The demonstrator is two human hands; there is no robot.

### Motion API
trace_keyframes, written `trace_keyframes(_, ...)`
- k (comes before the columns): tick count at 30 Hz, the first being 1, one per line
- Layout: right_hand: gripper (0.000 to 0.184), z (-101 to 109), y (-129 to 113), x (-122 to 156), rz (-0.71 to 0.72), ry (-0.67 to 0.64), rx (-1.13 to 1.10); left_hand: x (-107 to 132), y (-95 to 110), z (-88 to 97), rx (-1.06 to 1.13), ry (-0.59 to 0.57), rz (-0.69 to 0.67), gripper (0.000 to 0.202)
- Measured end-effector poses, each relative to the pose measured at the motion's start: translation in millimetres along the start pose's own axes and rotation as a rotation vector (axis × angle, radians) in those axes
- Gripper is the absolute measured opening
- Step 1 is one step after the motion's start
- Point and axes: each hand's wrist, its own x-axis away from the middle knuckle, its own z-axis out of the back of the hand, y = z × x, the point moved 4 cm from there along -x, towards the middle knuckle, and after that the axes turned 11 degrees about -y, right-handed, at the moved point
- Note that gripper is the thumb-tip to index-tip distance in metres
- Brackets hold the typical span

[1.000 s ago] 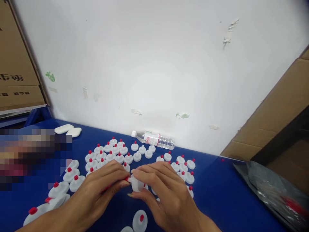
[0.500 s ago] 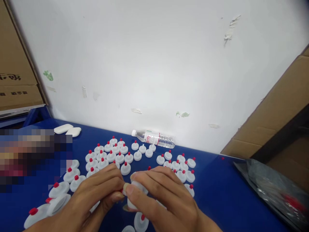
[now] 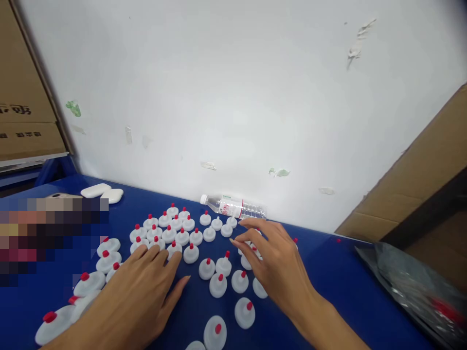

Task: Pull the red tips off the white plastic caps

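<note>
White plastic nozzle caps with small red tip covers stand in groups on the blue table. My left hand [image 3: 140, 287] lies palm down with fingers spread, its fingertips at the near edge of the left group, close to a red-tipped cap [image 3: 174, 250]. Over the right group hovers my right hand [image 3: 273, 257], thumb and fingers curved and apart, nothing visible between them. Just beyond its fingertips is a white cap without a red tip [image 3: 226, 230], among several such bare caps. Another red-tipped cap [image 3: 218, 286] stands between the hands. My right hand hides part of its group.
A clear plastic bottle [image 3: 235, 206] lies on its side against the white wall. Two white rounded objects [image 3: 104, 192] lie at the back left, near a blurred-out area. A grey plastic bag [image 3: 412, 287] sits at the right, beside cardboard [image 3: 408, 184]. The blue tabletop [image 3: 321, 272] extends underneath.
My hands were together around a white cap; now they are apart. The left has flattened, while the right has let go and moved right and up. More caps show between them.
</note>
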Motion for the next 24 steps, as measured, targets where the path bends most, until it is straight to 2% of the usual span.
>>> trace_keyframes(2, 0.012, -2, 4, 0, -0.024, -0.033, -0.012, -2, -1, -6.1, -0.005, -0.241, 0.051, 0.042)
trace_keyframes(4, 0.013, -3, 8, 0, -0.066, -0.065, -0.020, -5, 2, -6.4, -0.008, -0.436, 0.078, 0.042)
trace_keyframes(7, 0.013, -6, 14, -1, -0.129, -0.143, -0.035, -9, 7, 0.3, -0.001, -0.563, 0.071, 0.044)
trace_keyframes(10, 0.017, -14, 16, 1, -0.143, -0.246, -0.059, -12, 9, 4.3, 0.041, -0.594, 0.061, 0.045)
trace_keyframes(16, 0.029, -32, 14, 11, -0.105, -0.437, -0.099, -14, 7, 0.7, 0.068, -0.552, 0.064, 0.044)
trace_keyframes(24, 0.039, -21, 21, 5, -0.190, -0.516, -0.100, -14, 7, 1.6, 0.101, -0.467, 0.047, 0.046)
